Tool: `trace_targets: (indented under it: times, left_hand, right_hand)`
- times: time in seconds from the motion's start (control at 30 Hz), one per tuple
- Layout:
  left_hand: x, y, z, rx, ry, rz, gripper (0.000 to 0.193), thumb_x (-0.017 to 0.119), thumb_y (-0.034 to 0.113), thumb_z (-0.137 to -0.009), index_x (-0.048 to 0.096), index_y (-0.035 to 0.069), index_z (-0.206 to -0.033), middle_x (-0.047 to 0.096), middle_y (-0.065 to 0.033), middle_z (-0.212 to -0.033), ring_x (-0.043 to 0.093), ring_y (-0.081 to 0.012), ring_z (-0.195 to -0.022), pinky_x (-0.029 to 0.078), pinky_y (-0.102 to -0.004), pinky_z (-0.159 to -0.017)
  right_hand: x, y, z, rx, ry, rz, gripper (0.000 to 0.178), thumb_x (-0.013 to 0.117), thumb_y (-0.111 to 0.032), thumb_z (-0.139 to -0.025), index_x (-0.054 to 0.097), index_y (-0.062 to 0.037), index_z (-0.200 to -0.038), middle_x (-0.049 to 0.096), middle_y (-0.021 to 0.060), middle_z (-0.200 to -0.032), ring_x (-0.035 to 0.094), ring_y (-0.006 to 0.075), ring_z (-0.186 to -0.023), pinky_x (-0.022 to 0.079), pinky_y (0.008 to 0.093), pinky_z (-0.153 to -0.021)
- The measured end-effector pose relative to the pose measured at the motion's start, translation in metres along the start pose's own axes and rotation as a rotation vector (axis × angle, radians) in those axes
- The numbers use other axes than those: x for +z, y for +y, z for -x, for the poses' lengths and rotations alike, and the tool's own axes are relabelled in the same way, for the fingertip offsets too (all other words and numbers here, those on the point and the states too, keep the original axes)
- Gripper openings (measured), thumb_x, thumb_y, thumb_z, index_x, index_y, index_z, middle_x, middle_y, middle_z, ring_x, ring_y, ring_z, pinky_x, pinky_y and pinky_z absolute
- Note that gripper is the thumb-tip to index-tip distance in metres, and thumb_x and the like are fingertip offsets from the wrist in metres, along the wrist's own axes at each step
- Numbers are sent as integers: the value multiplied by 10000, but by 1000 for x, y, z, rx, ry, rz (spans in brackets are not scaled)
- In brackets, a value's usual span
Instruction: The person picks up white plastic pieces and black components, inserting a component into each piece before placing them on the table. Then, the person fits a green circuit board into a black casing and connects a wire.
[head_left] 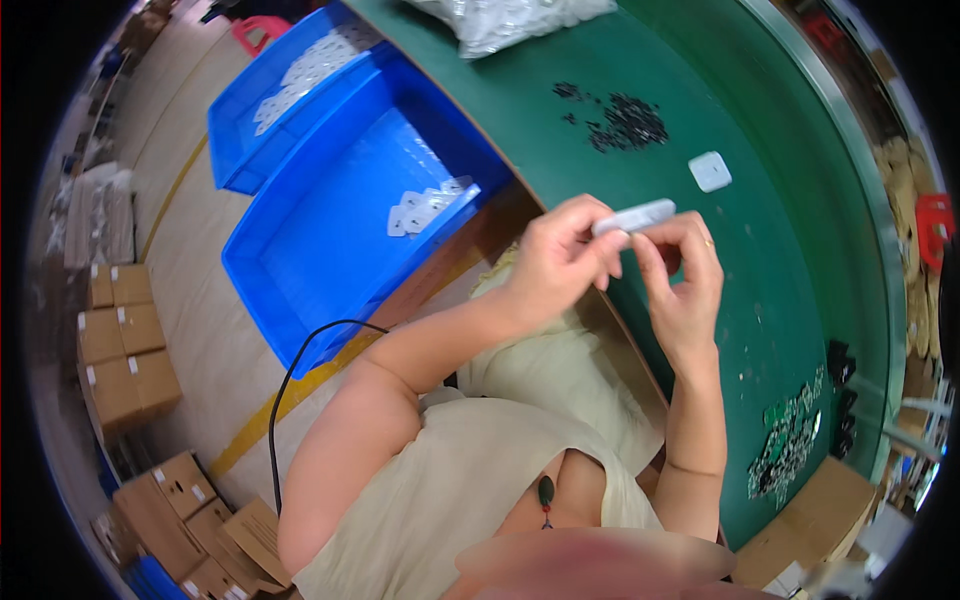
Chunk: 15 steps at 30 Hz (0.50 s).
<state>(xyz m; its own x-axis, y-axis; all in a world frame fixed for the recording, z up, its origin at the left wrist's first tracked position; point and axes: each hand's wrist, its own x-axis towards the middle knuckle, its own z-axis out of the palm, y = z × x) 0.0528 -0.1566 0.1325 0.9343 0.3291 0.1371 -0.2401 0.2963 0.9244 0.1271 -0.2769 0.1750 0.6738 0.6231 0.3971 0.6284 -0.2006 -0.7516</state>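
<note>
A small white plastic case [636, 217], seen nearly edge-on, is held up between my two hands above the edge of the green bench. My left hand [565, 252] pinches its left end with thumb and fingers. At its right end, the thumb and fingers of my right hand [685, 265] close on it. Beyond my right hand, a white rounded-square plastic piece [710, 171] lies flat on the bench. Farther off is a heap of small black parts [628, 122]. What is inside the held case cannot be seen.
A blue bin [300, 270] at my left has several white pieces [425, 208] at one end. Behind it, another blue bin [228, 150] holds more. A clear plastic bag [510, 20] lies on the far bench. Small circuit boards [788, 450] and a cardboard box [810, 520] are at right.
</note>
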Motion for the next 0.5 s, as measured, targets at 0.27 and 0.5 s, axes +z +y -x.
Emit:
trace_targets:
  times: [0.27,0.5]
  left_hand:
    - [-10,15,-3,-108,-47,26,85,506,77,-870,517,-4,-891,541,-36,-686,502,-57,-563,407,-179,-492]
    - [-12,13,4,-133,-94,-148,89,517,66,-858,519,-17,-891,538,-51,-718,524,-70,-598,430,-199,-512]
  right_hand:
    - [-10,-3,-11,71,39,22,254,684,-65,-684,540,-39,-892,509,60,-825,451,157,-730,403,275,-637]
    - [-12,2,-12,229,-211,-11,203,658,-134,-683,503,-36,-770,520,58,-704,484,180,-640,406,295,-588]
